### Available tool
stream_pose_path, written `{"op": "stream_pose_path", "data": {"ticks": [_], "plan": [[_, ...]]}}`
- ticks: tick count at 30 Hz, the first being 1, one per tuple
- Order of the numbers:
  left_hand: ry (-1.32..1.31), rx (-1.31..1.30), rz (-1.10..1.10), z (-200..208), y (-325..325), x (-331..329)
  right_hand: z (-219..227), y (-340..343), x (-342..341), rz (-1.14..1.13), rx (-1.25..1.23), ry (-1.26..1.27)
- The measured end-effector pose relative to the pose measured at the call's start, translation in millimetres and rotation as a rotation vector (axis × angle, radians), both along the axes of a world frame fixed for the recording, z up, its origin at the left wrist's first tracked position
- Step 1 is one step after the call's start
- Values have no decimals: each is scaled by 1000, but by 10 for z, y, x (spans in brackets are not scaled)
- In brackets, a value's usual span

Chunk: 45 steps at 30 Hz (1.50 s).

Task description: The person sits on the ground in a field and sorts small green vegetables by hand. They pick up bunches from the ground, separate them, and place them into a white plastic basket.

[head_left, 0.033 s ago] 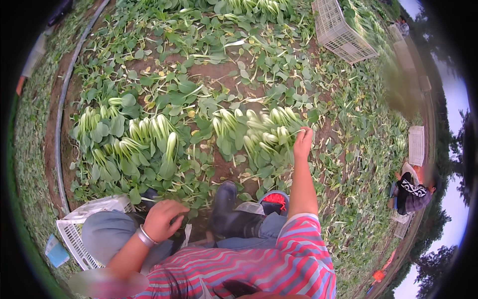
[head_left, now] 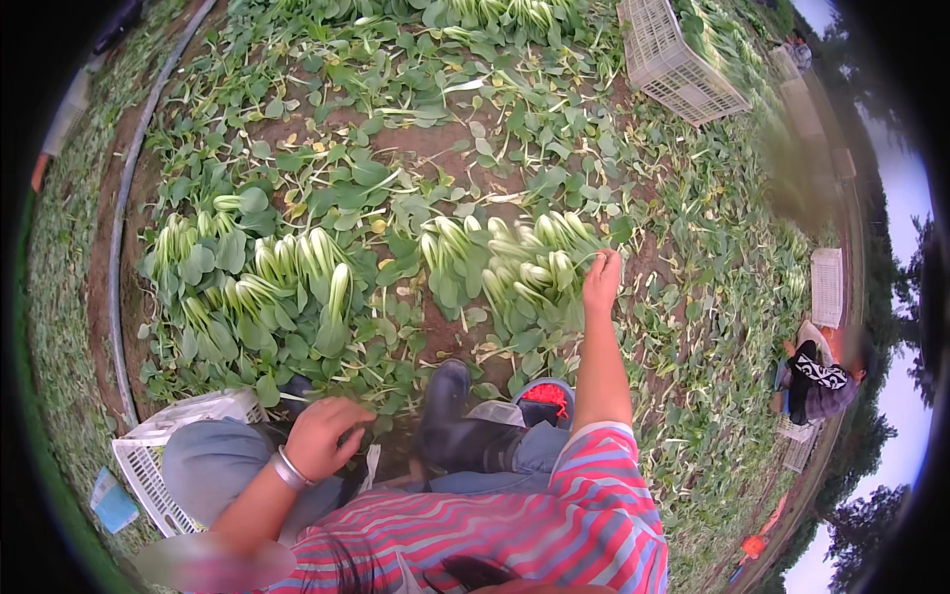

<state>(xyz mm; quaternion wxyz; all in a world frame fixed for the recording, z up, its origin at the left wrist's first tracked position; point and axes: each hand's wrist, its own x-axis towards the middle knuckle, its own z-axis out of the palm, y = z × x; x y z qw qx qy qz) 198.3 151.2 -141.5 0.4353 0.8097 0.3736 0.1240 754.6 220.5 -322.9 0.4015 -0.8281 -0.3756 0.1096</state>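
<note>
A pale crate [head_left: 683,84] held leafy greens [head_left: 711,42]; a blue bowl [head_left: 543,381] held something red [head_left: 544,395]; the right hand [head_left: 602,281] was beside heaped bok choy [head_left: 534,269] on leaf-strewn soil [head_left: 426,144], its grip impossible to tell; the left hand [head_left: 325,436], loosely open, hung near the left knee [head_left: 213,467]; trees [head_left: 863,530] stood beyond.

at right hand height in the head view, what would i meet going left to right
Grey hose, left cluster of leafy greens, right cluster of leafy greens, right hand, white crate.
</note>
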Motion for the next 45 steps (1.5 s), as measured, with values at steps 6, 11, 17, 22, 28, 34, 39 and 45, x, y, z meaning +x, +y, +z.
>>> {"op": "stream_pose_path", "data": {"ticks": [6, 11, 17, 22, 28, 34, 39, 45], "plan": [[37, -27, 6, -141, -21, -31, 219, 160, -24, 244, -152, -33], [66, -69, 32, -138, -32, -61, 260, -22, -155, 501, -388, -272], [19, -30, 66, -76, -104, -122, 964, -216, -376, 393, -387, -338], [-368, -145, 134, 280, 13, 411, 2426, -498, -1600, 904, -338, 368], [-976, -678, 158, 568, -264, 619, 2933, -1179, -3151, 1059, 81, 618], [-987, -639, 398, 773, -665, 82, 3084, -1575, -3790, 830, 205, 246], [-938, -511, 400, 720, -695, -94, 2811, -1695, -4104, 664, 226, 539], [-963, -583, 448, 653, -487, 142, 2400, -1496, -4097, 683, 310, 640]]}}
